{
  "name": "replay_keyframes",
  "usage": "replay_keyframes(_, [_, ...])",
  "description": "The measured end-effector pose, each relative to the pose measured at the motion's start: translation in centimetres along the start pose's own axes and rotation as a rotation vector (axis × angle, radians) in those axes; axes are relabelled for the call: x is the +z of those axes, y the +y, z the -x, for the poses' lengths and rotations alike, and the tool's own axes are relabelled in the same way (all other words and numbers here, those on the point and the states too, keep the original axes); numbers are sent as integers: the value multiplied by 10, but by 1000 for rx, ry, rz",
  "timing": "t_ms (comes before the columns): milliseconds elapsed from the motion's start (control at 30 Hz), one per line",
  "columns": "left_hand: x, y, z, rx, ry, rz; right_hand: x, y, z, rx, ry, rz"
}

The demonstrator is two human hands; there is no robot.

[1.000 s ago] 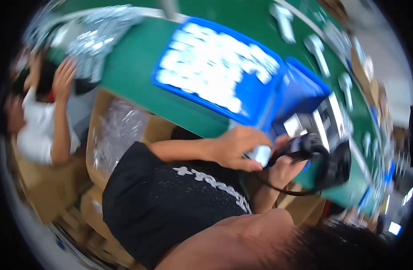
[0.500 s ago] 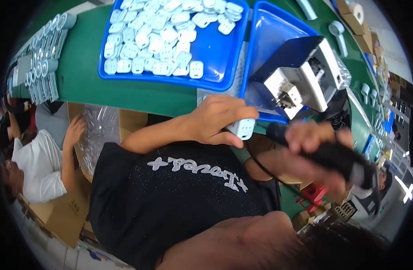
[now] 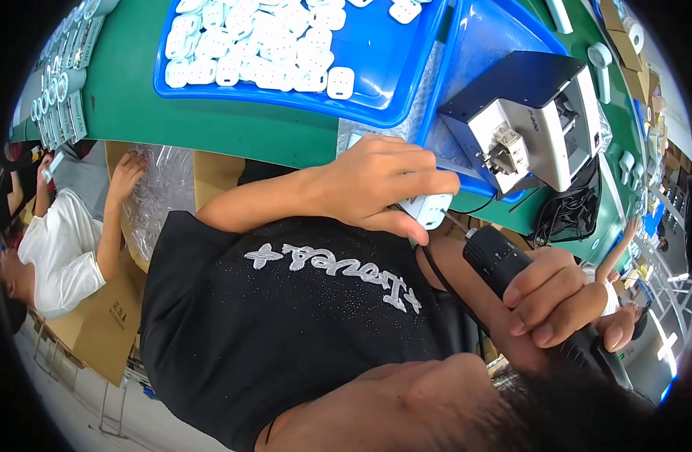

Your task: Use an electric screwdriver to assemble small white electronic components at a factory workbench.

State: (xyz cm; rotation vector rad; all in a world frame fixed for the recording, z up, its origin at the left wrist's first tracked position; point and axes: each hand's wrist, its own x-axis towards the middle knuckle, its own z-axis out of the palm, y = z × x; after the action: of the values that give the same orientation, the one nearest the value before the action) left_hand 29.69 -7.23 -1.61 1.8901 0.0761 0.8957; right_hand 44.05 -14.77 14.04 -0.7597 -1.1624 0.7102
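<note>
My left hand (image 3: 395,184) is closed around a small pale plastic casing (image 3: 429,209), its holed end pointing to the right beyond my thumb and fingers. In my right hand (image 3: 561,297) is a black electric screwdriver (image 3: 498,258), gripped by its body. Its thin bit points up and left at the casing's end and looks to be at or very near it; exact contact is hard to make out. Just above and right of the casing stands a white and dark screw feeder (image 3: 542,124), set in a blue tray (image 3: 451,83).
Many similar casings fill a blue tray (image 3: 384,105) on the green table (image 3: 210,124). Pale handled parts (image 3: 63,98) stand in rows at far left. A co-worker in white (image 3: 75,241) sits left, beside a box of clear plastic bags (image 3: 169,181). A black mesh holder (image 3: 568,215) hangs at right.
My right hand has swung the electric screwdriver around, and its bit now points at the casing. The left hand keeps hold of the casing. The whole view has shifted slightly.
</note>
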Motion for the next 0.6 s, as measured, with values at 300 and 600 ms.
replay_keyframes(300, [-3,-3,4,-30,5,94,2,10,19,-287,194,3])
replay_keyframes(600, [-8,3,-3,-35,3,90,-54,55,4,-90,591,464])
